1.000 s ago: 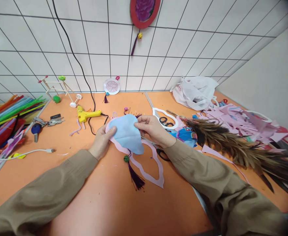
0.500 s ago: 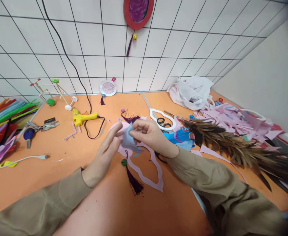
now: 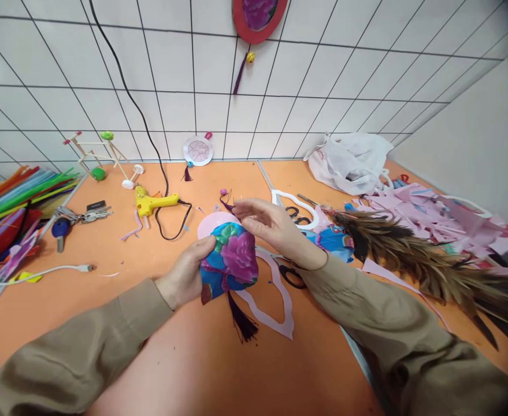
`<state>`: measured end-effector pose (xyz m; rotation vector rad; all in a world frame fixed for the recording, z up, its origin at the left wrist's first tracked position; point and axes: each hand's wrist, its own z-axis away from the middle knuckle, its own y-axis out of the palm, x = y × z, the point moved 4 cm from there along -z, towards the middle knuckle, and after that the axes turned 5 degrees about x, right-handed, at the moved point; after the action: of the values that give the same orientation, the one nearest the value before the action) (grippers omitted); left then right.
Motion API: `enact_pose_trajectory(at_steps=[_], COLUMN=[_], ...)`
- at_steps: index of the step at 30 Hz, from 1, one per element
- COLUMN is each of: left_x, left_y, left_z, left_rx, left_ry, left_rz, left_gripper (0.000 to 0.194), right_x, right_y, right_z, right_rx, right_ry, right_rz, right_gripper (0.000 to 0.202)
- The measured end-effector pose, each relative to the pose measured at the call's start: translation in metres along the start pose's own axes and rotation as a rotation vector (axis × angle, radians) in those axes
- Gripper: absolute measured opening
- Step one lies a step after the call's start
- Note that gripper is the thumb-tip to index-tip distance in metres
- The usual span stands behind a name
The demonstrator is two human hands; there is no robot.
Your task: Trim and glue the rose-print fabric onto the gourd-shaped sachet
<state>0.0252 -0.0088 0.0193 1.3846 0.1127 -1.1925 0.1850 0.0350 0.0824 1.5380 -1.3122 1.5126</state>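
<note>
My left hand (image 3: 187, 268) grips the left edge of a piece of blue fabric (image 3: 232, 260) printed with a purple flower and green leaves, its patterned face turned up toward me. Just above the fabric's upper right side, my right hand (image 3: 271, 228) hovers with fingers stretched and holds nothing. Partly covered by the fabric are a pink paper disc (image 3: 210, 222), a dark purple tassel (image 3: 243, 320) and a wavy pink paper frame (image 3: 286, 306). Black-handled scissors (image 3: 292, 277) lie under my right wrist.
A yellow glue gun (image 3: 156, 200) and keys (image 3: 93, 215) lie at left, near colourful pipe cleaners (image 3: 23, 196). Brown feathers (image 3: 410, 254), pink paper scraps (image 3: 427, 211) and a white plastic bag (image 3: 349, 162) occupy the right. A round ornament (image 3: 198, 150) leans against the tiled wall.
The fabric, earlier folded with its pale side showing between both hands, is now spread with its flower print visible. My right hand has let go of it. The view has shifted slightly.
</note>
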Motion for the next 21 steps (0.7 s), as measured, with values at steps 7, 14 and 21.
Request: enact_pose_trajectory(at_steps=[7,14,21], left_x=[-0.009,-0.016,-0.042], left_y=[0.002,-0.005,-0.013], left_z=[0.000,-0.001,0.002], left_rx=[0.049,0.016,-0.193], left_ry=[-0.011,0.089,0.236], left_rz=[-0.060,-0.309,-0.452], left_gripper=[0.041,0.024,0.022], right_x=[-0.017,-0.010,-0.009], right_y=[-0.002,-0.022,-0.025], right_z=[-0.007,-0.010,-0.009], right_rx=[0.038,-0.159,-0.113], right_ry=[0.190,0.071,0.044], right_rz=[-0.099,-0.025,-0.072], right_gripper=[0.028,0.024,0.025])
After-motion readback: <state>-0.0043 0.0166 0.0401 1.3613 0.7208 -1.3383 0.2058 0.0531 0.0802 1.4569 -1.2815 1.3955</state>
